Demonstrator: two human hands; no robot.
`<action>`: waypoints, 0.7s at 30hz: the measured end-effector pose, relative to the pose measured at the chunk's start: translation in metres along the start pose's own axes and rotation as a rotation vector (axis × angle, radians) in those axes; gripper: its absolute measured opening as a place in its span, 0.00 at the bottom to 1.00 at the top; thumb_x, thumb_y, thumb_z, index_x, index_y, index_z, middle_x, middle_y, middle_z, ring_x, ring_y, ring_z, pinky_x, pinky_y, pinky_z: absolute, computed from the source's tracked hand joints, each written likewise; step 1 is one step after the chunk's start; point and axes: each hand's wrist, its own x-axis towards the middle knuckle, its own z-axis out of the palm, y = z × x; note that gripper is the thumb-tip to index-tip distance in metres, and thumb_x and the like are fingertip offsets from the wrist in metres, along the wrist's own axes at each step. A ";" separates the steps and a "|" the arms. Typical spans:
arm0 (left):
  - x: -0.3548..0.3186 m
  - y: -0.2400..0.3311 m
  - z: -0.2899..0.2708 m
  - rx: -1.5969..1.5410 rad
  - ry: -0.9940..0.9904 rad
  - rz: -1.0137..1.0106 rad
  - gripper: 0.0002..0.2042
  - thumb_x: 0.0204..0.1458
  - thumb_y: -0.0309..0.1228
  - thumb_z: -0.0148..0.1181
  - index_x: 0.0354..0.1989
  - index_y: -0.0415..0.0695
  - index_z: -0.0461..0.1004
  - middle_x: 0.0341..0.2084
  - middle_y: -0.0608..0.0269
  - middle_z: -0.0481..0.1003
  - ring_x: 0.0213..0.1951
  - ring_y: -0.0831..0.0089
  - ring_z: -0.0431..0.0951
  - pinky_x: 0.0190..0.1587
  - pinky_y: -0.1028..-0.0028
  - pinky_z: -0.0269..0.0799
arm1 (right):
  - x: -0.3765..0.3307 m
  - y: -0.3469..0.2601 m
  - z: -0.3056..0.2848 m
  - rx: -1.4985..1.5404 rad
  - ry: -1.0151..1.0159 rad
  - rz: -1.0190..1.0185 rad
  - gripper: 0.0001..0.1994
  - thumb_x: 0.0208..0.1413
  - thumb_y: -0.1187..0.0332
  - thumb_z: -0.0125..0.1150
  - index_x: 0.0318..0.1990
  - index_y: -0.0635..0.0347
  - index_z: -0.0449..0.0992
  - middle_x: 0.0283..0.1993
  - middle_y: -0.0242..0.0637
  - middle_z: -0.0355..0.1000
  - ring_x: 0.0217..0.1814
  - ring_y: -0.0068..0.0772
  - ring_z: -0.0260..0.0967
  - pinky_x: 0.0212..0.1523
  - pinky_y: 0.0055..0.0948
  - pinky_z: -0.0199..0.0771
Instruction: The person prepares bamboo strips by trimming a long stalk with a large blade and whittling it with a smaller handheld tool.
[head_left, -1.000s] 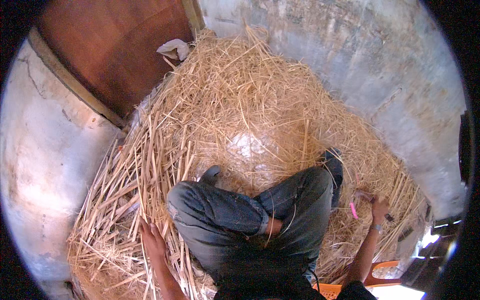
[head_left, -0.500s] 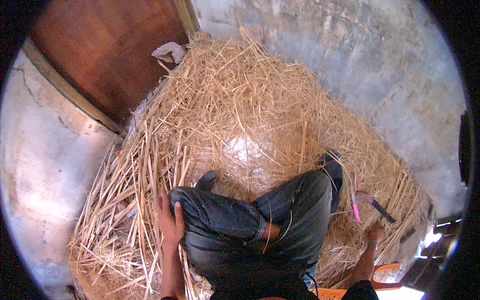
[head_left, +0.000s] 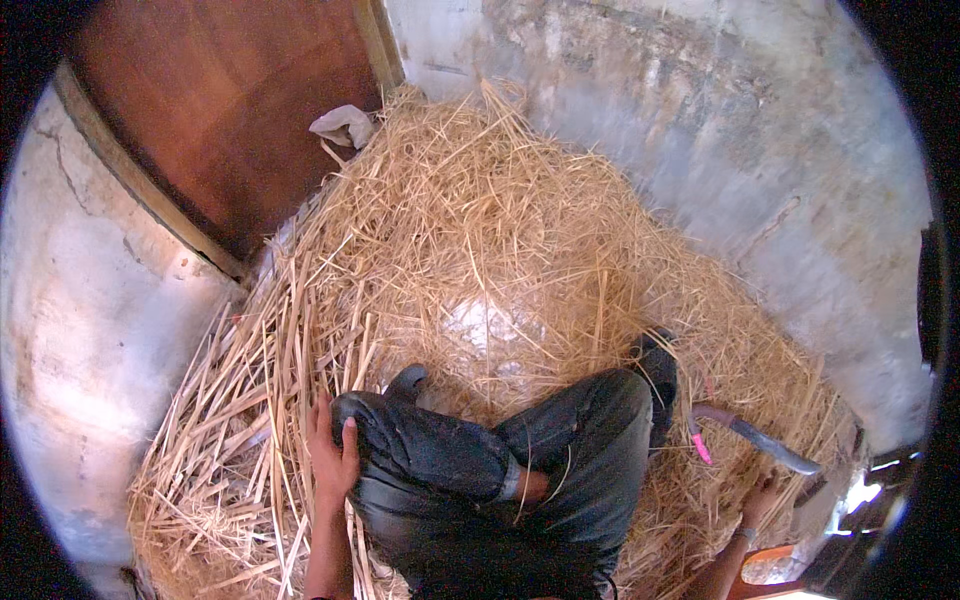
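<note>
While you sit cross-legged in the middle of the straw heap, your left hand rests flat against the outside of your left knee, fingers spread and open, gripping nothing; it looks like a brace for your balance, with the loose long stalks just beside it. Your left forearm comes straight up from the lower edge, wrist level and palm turned in against the dark trouser cloth.

Your right hand is low at the right, pressed down among the straw near the lower rim, arm stretched out and away from your body. I cannot tell whether its fingers are curled or flat, since the straw and the picture's edge hide them. Just above it lies a curved sickle-like blade with a pink handle, on the straw beside your right knee, apart from the hand and not held.

Behind the heap stand a brown wooden door and a grey plastered wall, which keep the straw banked in the corner
</note>
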 end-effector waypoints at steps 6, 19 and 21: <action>0.021 0.043 -0.004 -0.004 0.061 0.104 0.29 0.56 0.33 0.58 0.66 0.34 0.61 0.55 0.34 0.67 0.59 0.41 0.66 0.63 0.57 0.60 | 0.099 -0.032 -0.121 -0.027 0.619 -0.085 0.25 0.65 0.61 0.56 0.64 0.66 0.64 0.57 0.52 0.71 0.51 0.46 0.70 0.54 0.40 0.68; 0.067 0.137 -0.011 -1.011 -0.140 0.296 0.34 0.61 0.43 0.57 0.71 0.37 0.54 0.63 0.46 0.64 0.65 0.56 0.65 0.65 0.57 0.62 | 0.035 -0.478 -0.209 0.799 -0.402 -0.424 0.07 0.64 0.64 0.57 0.45 0.55 0.73 0.33 0.27 0.71 0.27 0.17 0.65 0.25 0.22 0.66; 0.081 0.154 -0.016 -1.218 -0.127 0.287 0.37 0.61 0.46 0.56 0.71 0.37 0.51 0.64 0.46 0.63 0.66 0.55 0.64 0.64 0.56 0.63 | -0.012 -0.535 -0.184 0.667 -0.589 -0.735 0.05 0.62 0.67 0.57 0.43 0.56 0.75 0.27 0.29 0.71 0.26 0.22 0.70 0.23 0.26 0.67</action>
